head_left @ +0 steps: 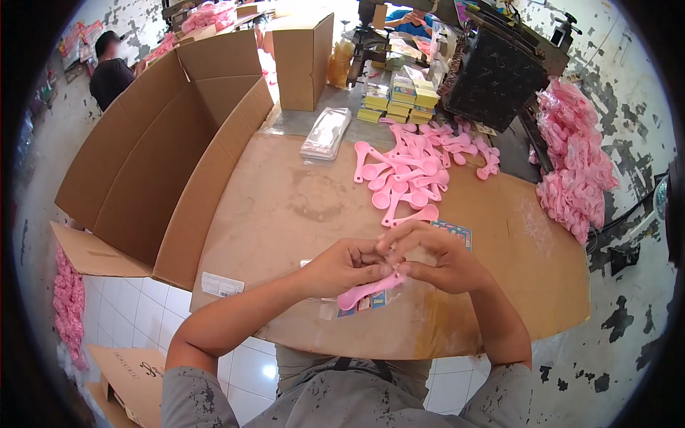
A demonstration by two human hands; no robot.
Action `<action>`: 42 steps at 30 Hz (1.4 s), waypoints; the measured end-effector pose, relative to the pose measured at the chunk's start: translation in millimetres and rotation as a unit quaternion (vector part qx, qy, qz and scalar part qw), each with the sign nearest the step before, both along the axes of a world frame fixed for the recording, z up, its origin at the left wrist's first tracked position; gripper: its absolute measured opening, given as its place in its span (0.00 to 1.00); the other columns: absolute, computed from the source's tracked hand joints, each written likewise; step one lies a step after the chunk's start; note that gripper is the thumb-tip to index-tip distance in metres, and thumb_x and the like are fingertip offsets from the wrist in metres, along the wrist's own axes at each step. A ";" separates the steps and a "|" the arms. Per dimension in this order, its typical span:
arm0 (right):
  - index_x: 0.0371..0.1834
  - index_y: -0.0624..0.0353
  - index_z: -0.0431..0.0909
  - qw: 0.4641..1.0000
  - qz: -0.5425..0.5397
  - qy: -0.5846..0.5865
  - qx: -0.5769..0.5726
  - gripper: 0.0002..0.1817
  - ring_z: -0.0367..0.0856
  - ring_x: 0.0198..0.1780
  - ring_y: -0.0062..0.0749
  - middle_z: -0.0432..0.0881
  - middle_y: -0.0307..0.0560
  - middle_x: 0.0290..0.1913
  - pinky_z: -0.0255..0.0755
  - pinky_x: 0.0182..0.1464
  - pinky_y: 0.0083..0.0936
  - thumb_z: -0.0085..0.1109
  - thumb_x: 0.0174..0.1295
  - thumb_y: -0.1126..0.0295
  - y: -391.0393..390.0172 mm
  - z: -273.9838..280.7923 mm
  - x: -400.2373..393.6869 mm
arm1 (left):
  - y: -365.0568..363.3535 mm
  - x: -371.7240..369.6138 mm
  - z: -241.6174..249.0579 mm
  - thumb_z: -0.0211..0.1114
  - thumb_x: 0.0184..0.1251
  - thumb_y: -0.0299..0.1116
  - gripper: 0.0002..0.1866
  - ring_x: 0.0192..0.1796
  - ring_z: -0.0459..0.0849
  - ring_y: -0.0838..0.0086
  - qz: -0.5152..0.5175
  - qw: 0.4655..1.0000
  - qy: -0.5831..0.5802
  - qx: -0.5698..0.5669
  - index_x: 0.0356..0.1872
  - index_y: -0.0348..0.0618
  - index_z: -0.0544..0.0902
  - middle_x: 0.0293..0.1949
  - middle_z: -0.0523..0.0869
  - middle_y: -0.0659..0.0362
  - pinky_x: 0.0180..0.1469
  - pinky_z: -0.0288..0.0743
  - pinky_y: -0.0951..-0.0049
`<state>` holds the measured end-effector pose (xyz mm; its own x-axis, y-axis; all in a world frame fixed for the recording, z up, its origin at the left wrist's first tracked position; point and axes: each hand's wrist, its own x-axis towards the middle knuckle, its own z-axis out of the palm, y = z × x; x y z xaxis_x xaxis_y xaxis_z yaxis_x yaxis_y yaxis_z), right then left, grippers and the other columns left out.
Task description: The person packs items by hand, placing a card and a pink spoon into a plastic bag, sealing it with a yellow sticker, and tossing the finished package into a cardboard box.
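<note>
Both of my hands meet near the front of the table, over a pink measuring spoon (pixel 362 292). My left hand (pixel 348 265) is closed, thumb and fingers pinching the top edge of a clear plastic bag (pixel 327 309) around the spoon. My right hand (pixel 444 258) pinches that same edge with its thumb and fingertips, its other fingers curled above. A blue printed card (pixel 374 303) shows under the spoon. Another printed card (pixel 454 232) lies just beyond my right hand, partly hidden by it. A heap of pink spoons (pixel 407 167) spreads behind my hands.
An open cardboard box (pixel 143 157) stands at the left, by a white label (pixel 222 284). Farther back are clear bags (pixel 326 134), stacked cards (pixel 401 96), an upright carton (pixel 300 64) and a black machine (pixel 492 75). Pink bundles (pixel 571 150) hang right. A person (pixel 112 70) is far left.
</note>
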<state>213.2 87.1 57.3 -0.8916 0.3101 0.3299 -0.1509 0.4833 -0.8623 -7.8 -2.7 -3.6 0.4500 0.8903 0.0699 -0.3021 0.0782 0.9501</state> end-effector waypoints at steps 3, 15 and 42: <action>0.51 0.59 0.87 0.999 -0.013 -0.006 -0.032 0.10 0.85 0.51 0.28 0.89 0.41 0.45 0.78 0.55 0.31 0.72 0.68 0.76 -3.0 9.7 -0.6 | 3.2 -1.1 -13.6 0.64 0.84 0.35 0.16 0.51 0.85 0.83 -0.044 0.999 -0.026 0.006 0.64 0.39 0.81 0.48 0.89 0.62 0.56 0.79 0.78; 0.46 0.60 0.88 0.954 -0.161 0.094 0.234 0.08 0.87 0.38 0.27 0.90 0.45 0.42 0.78 0.41 0.27 0.74 0.64 0.78 -18.5 67.5 -4.5 | -4.7 -0.1 11.1 0.67 0.78 0.32 0.29 0.80 0.69 0.63 0.109 0.949 0.156 0.250 0.76 0.40 0.72 0.75 0.75 0.53 0.78 0.66 0.59; 0.57 0.61 0.84 0.967 -0.225 0.033 0.111 0.16 0.87 0.45 0.29 0.86 0.45 0.44 0.80 0.44 0.25 0.70 0.66 0.79 -27.1 36.9 -17.0 | -11.4 5.8 16.6 0.56 0.85 0.26 0.14 0.58 0.89 0.71 0.156 0.986 0.030 0.042 0.62 0.30 0.82 0.54 0.91 0.51 0.64 0.82 0.70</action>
<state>196.2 60.0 94.1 -0.6572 0.5774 0.4845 0.0670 0.6850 -0.7255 -2.0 -14.2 13.0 0.1597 0.9784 0.1315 -0.2427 -0.0902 0.9659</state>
